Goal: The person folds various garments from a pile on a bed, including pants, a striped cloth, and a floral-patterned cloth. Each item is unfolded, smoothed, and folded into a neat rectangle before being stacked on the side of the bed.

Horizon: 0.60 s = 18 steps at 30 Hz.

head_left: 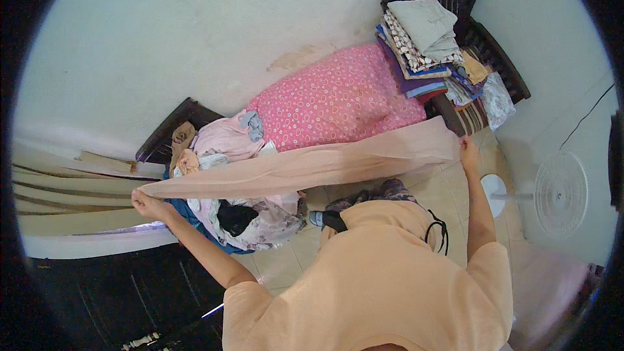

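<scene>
A long, sheer light-pink cloth (302, 163) is stretched out between my two hands. My left hand (148, 204) pinches its narrow, gathered end at the left. At the right, my right hand (468, 153) grips a corner of its wider end. Both arms are spread far apart. Behind the cloth lies a pink patterned bedcover or cushion (326, 92). A heap of loose clothes (273, 219) shows below the cloth at the left, with a black garment (236, 217) on it. More clothes, among them a pale pink garment (224, 139), lie above it.
Folded fabrics (424, 29) are stacked at the dark wooden headboard (502, 58), beside a plastic-wrapped packet (497, 100). A white standing fan (560, 195) is at the right. Dark furniture (122, 292) fills the lower left, and striped curtains (63, 195) hang above it. Tiled floor (292, 258) shows around me.
</scene>
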### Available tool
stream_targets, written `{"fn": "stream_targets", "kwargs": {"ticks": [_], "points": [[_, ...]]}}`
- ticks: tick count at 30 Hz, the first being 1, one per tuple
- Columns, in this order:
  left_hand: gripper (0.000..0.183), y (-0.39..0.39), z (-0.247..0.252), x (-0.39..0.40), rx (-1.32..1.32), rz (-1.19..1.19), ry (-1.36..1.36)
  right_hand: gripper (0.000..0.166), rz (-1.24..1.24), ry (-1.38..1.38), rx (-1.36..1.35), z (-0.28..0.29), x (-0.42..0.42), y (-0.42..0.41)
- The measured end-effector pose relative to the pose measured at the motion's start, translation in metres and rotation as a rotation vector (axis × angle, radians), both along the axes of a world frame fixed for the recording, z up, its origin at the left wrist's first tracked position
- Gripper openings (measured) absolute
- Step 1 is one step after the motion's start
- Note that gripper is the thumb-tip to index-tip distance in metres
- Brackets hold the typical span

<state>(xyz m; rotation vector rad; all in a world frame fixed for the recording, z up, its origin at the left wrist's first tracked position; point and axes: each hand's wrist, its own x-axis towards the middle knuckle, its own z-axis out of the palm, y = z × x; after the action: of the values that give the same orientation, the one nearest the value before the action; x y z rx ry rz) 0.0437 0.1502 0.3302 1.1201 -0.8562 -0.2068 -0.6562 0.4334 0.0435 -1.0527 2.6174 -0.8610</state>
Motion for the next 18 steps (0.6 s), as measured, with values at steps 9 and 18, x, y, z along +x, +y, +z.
{"fn": "stream_targets", "kwargs": {"ticks": [9, 18], "points": [[0.014, 0.056, 0.022, -0.219, 0.234, -0.646, -0.908, 0.052, 0.971, -0.6, -0.405, 0.09, 0.209, -0.144], [0.009, 0.089, -0.006, -0.281, 0.319, -1.04, -0.963, 0.024, 1.149, -0.459, -0.406, 0.15, 0.282, -0.171]]}}
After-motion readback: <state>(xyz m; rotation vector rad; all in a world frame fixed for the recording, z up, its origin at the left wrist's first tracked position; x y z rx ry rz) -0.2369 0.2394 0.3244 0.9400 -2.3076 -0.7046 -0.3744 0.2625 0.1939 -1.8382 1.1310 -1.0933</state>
